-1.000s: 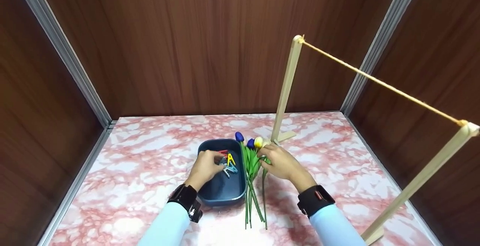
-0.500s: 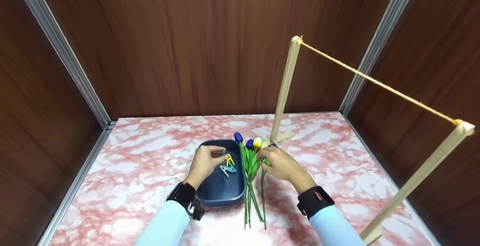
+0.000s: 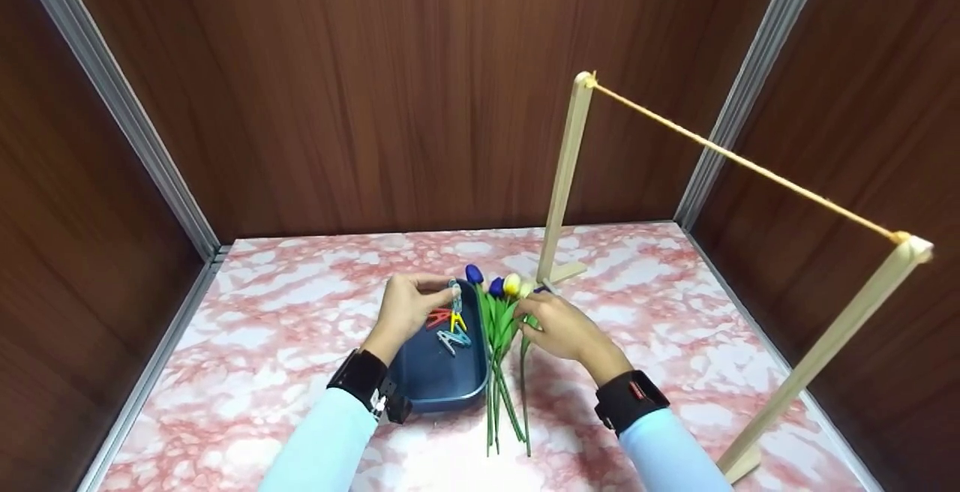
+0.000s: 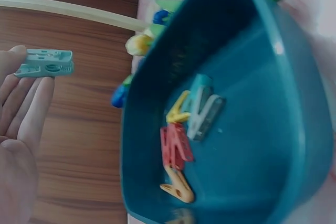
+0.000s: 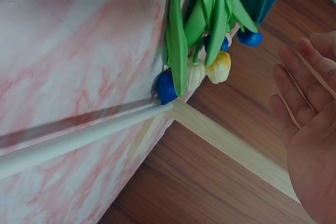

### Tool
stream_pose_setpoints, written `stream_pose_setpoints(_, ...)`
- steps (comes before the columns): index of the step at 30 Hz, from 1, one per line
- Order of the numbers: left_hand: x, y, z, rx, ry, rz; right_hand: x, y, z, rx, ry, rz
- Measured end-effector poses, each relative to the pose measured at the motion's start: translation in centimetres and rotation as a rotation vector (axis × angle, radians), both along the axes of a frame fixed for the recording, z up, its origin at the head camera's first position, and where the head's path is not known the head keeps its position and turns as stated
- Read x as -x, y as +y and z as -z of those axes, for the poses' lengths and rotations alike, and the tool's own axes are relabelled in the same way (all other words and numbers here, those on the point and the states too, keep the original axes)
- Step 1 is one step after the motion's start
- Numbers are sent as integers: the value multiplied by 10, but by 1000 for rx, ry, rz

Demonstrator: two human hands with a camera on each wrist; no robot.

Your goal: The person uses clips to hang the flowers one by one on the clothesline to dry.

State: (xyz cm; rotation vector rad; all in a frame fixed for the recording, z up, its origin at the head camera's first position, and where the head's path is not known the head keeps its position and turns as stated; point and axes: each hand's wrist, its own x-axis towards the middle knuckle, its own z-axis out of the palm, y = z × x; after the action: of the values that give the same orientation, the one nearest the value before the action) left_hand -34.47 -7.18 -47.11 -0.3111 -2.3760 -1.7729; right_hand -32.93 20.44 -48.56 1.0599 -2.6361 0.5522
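Note:
My left hand [image 3: 403, 312] pinches a light blue clothespin [image 4: 50, 63] between thumb and fingers, raised above the dark blue bin [image 3: 442, 391]. Inside the bin lie several more clothespins: red [image 4: 175, 144], yellow [image 4: 179, 107], pale orange [image 4: 178, 184], and bluish-grey [image 4: 206, 117] ones. Beside the bin's right wall, artificial tulips [image 3: 495, 319] with blue, white and yellow heads lie with their stems toward me. My right hand [image 3: 562, 327] hovers over them, its fingers loosely bent with nothing held, as the right wrist view [image 5: 315, 114] shows.
To the right stands a wooden frame with a far post [image 3: 566, 177], a near post [image 3: 825, 357] and a yellow cord [image 3: 742, 158] strung between them. A white rod [image 5: 79, 137] reaches the far post's foot. Brown wood-grain walls [image 3: 375, 102] enclose the pink marbled table [image 3: 285, 312].
My left hand has lifted the light blue clothespin up out of the pile, uncovering the red ones. My right hand has stayed over the tulips. The head view has shifted slightly.

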Motion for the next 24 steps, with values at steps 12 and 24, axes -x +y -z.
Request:
stream_pose_setpoints(12,-5,6,-10,-58,147,-9,1,7,12,-37,3,-47)
stream_pose_setpoints(24,-8,8,-8,-84,153,5,10,14,41,-227,164,-131)
